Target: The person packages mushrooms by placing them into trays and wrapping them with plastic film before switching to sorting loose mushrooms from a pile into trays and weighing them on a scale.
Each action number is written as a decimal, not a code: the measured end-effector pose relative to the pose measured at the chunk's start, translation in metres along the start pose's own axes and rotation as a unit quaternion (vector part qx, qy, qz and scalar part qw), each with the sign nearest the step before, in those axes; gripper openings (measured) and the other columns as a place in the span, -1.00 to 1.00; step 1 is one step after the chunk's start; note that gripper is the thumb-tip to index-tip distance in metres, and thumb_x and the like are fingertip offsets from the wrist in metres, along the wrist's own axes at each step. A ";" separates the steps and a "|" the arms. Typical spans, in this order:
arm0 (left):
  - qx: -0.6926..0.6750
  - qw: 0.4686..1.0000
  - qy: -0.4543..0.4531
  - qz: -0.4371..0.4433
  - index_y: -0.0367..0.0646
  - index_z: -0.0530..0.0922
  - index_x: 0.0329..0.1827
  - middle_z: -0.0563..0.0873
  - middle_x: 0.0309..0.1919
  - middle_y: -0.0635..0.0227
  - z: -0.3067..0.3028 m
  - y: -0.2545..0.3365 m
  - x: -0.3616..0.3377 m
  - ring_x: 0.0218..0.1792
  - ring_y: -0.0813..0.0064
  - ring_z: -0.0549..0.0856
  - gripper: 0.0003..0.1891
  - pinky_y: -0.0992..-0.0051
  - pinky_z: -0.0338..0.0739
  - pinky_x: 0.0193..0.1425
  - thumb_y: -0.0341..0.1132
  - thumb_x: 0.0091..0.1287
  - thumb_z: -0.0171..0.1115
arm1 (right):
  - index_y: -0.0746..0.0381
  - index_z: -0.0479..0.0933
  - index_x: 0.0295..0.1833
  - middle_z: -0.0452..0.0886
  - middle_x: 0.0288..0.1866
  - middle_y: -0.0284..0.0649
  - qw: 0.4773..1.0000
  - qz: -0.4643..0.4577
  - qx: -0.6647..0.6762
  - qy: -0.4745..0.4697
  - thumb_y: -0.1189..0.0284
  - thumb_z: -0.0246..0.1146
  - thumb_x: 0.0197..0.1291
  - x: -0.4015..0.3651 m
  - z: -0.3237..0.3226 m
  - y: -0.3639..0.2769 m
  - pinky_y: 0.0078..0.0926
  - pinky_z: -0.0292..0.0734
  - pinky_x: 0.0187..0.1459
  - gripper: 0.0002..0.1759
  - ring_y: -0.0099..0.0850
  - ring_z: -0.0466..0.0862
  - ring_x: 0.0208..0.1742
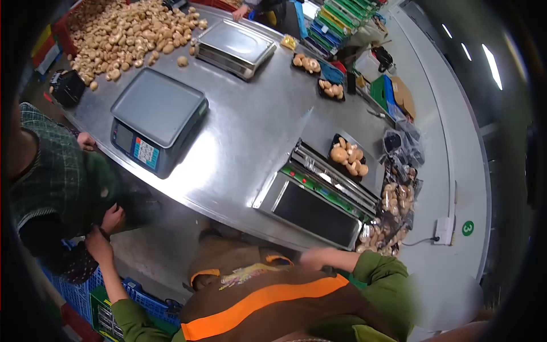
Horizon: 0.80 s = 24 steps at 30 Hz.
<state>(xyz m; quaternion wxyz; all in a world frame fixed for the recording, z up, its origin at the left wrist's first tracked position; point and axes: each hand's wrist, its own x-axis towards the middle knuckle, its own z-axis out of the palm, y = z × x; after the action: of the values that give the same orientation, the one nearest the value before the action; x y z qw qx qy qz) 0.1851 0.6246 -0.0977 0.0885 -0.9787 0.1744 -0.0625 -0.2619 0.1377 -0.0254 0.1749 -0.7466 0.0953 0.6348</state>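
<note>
My left hand (pixel 98 244) reaches down to the left, below the steel table (pixel 250 125), and meets the hand (pixel 114 218) of a person in a green checked top; whether it holds anything is unclear. My right hand (pixel 319 257) is blurred at the table's near edge, just in front of the film-wrapping machine (pixel 316 199). A black tray of mushrooms (pixel 348 157) sits on the far side of that machine. A digital scale (pixel 159 114) stands on the table's left part.
A big pile of loose mushrooms (pixel 131 31) covers the far left end, with a second scale (pixel 236 43) beside it. Two filled trays (pixel 307 62) lie further back. Wrapped trays (pixel 393 211) are stacked at the right. Blue crates (pixel 85 290) stand by my left arm.
</note>
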 end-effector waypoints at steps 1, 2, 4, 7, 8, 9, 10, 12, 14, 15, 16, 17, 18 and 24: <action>0.032 0.999 -0.026 0.011 -0.19 0.52 -0.33 0.63 -0.40 0.11 0.000 -0.009 0.000 -0.27 0.11 0.63 -0.90 0.20 0.46 -0.17 -0.39 0.19 0.05 | 0.18 0.63 -0.10 0.69 -0.10 -0.23 0.992 0.038 0.119 -0.020 0.17 0.25 0.04 0.011 0.036 0.010 -0.23 0.58 -0.22 -0.62 -0.27 0.69 -0.22; 0.056 0.996 -0.050 0.044 -0.19 0.52 -0.35 0.62 -0.43 0.12 0.024 -0.032 -0.003 -0.30 0.11 0.63 -0.89 0.20 0.46 -0.20 -0.36 0.18 0.06 | 0.18 0.63 -0.10 0.69 -0.10 -0.23 0.990 0.042 0.135 -0.028 0.17 0.25 0.04 0.028 0.044 0.013 -0.23 0.58 -0.22 -0.62 -0.27 0.69 -0.22; 0.100 0.986 -0.053 0.125 -0.17 0.52 -0.38 0.59 -0.52 0.15 0.065 -0.081 -0.013 -0.40 0.13 0.62 -0.86 0.21 0.46 -0.29 -0.30 0.18 0.06 | 0.12 0.57 0.07 0.61 0.08 -0.25 0.961 0.069 0.254 -0.081 0.05 0.09 0.18 0.059 0.076 0.010 -0.27 0.40 0.09 -0.51 -0.28 0.54 0.11; -0.223 0.945 -0.166 0.174 -0.24 0.59 -0.01 0.66 -0.06 -0.04 0.002 -0.015 0.038 -0.09 -0.09 0.65 -0.59 0.19 0.55 0.01 -0.09 0.30 0.05 | 0.20 0.64 -0.24 0.67 -0.29 -0.13 0.977 -0.156 0.132 0.067 0.34 0.29 0.00 0.043 -0.014 -0.038 -0.25 0.46 -0.36 -0.78 -0.29 0.61 -0.37; -0.125 0.886 -0.429 0.125 -0.32 0.53 0.09 0.61 0.02 -0.13 -0.080 0.037 0.076 0.02 0.02 0.65 -0.54 0.28 0.51 0.10 -0.17 0.21 0.21 | 0.24 0.61 -0.35 0.63 -0.41 -0.15 0.968 -0.223 0.062 0.098 0.34 0.32 -0.06 0.014 -0.072 -0.055 -0.20 0.38 -0.42 -0.80 -0.30 0.55 -0.46; -0.358 0.831 -0.391 0.168 -0.38 0.46 0.17 0.62 0.05 -0.08 -0.085 0.057 0.091 0.07 0.19 0.65 -0.51 0.36 0.49 0.13 -0.36 0.18 0.30 | 0.25 0.64 -0.25 0.63 -0.39 -0.07 0.940 -0.206 0.208 0.175 0.31 0.29 -0.01 0.013 -0.100 -0.059 -0.30 0.50 -0.29 -0.74 -0.30 0.64 -0.34; -0.570 0.707 -0.396 0.136 -0.43 0.44 0.18 0.63 0.05 0.02 -0.089 0.088 0.106 0.07 0.38 0.61 -0.54 0.46 0.46 0.13 -0.51 0.20 0.29 | 0.28 0.61 -0.19 0.64 -0.30 -0.15 0.848 -0.219 0.311 0.369 0.23 0.26 0.12 0.008 -0.126 -0.067 -0.39 0.53 -0.21 -0.68 -0.35 0.63 -0.27; -0.653 0.649 -0.363 0.148 -0.37 0.47 0.15 0.65 -0.09 0.22 -0.079 0.148 0.152 -0.10 0.55 0.60 -0.67 0.55 0.45 0.07 -0.47 0.34 0.18 | 0.27 0.54 -0.05 0.62 -0.23 -0.24 0.619 -0.191 0.644 0.407 0.20 0.19 0.26 -0.001 -0.187 -0.096 -0.49 0.54 -0.17 -0.64 -0.43 0.62 -0.20; -0.696 0.629 -0.289 0.193 -0.32 0.50 0.09 0.64 -0.13 0.27 -0.058 0.210 0.183 -0.22 0.64 0.57 -0.74 0.63 0.46 -0.11 -0.41 0.39 0.13 | 0.27 0.52 -0.02 0.62 -0.27 -0.25 0.405 -0.223 0.757 0.461 0.23 0.18 0.27 0.007 -0.210 -0.103 -0.50 0.54 -0.20 -0.67 -0.45 0.62 -0.23; -0.707 0.602 -0.313 0.201 -0.30 0.51 0.06 0.64 -0.14 0.29 -0.060 0.240 0.194 -0.26 0.67 0.56 -0.75 0.66 0.44 -0.17 -0.38 0.40 0.12 | 0.27 0.50 -0.01 0.61 -0.25 -0.25 0.436 -0.212 0.741 0.466 0.24 0.17 0.29 0.013 -0.212 -0.100 -0.51 0.55 -0.23 -0.67 -0.46 0.62 -0.25; -0.732 0.530 -0.382 0.192 -0.28 0.53 0.04 0.65 -0.15 0.31 -0.058 0.267 0.199 -0.28 0.69 0.56 -0.76 0.68 0.43 -0.22 -0.35 0.40 0.13 | 0.28 0.48 0.00 0.61 -0.23 -0.26 0.467 -0.199 0.726 0.463 0.24 0.16 0.31 0.019 -0.204 -0.099 -0.52 0.56 -0.26 -0.66 -0.48 0.62 -0.27; -0.747 0.457 -0.449 0.176 -0.26 0.54 0.02 0.66 -0.16 0.33 -0.056 0.292 0.200 -0.31 0.70 0.55 -0.76 0.69 0.41 -0.26 -0.32 0.40 0.14 | 0.28 0.48 0.00 0.61 -0.23 -0.26 0.444 -0.183 0.738 0.474 0.24 0.16 0.31 0.026 -0.188 -0.100 -0.52 0.56 -0.26 -0.66 -0.48 0.62 -0.27; -0.687 0.533 -0.437 0.229 -0.22 0.56 0.00 0.68 -0.20 0.36 -0.062 0.314 0.194 -0.30 0.68 0.57 -0.77 0.65 0.44 -0.27 -0.31 0.38 0.15 | 0.27 0.49 -0.02 0.61 -0.25 -0.27 0.347 -0.142 0.795 0.477 0.25 0.19 0.29 0.038 -0.169 -0.102 -0.54 0.56 -0.29 -0.69 -0.51 0.61 -0.29; -0.570 0.527 -0.550 0.309 -0.11 0.58 -0.04 0.68 -0.18 0.42 -0.041 0.451 0.194 -0.23 0.61 0.60 -0.73 0.57 0.48 -0.17 -0.15 0.35 0.19 | 0.19 0.46 0.01 0.55 -0.26 -0.32 -0.128 0.221 0.845 0.470 0.22 0.23 0.22 0.112 -0.029 -0.070 -0.52 0.55 -0.30 -0.66 -0.51 0.56 -0.29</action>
<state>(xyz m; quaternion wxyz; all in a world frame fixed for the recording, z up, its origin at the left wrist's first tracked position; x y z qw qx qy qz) 0.2101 0.1332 -0.1278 -0.3958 -0.5469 0.3808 0.6318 -0.1902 0.1996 -0.1218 -0.4235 0.0338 -0.7715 0.4736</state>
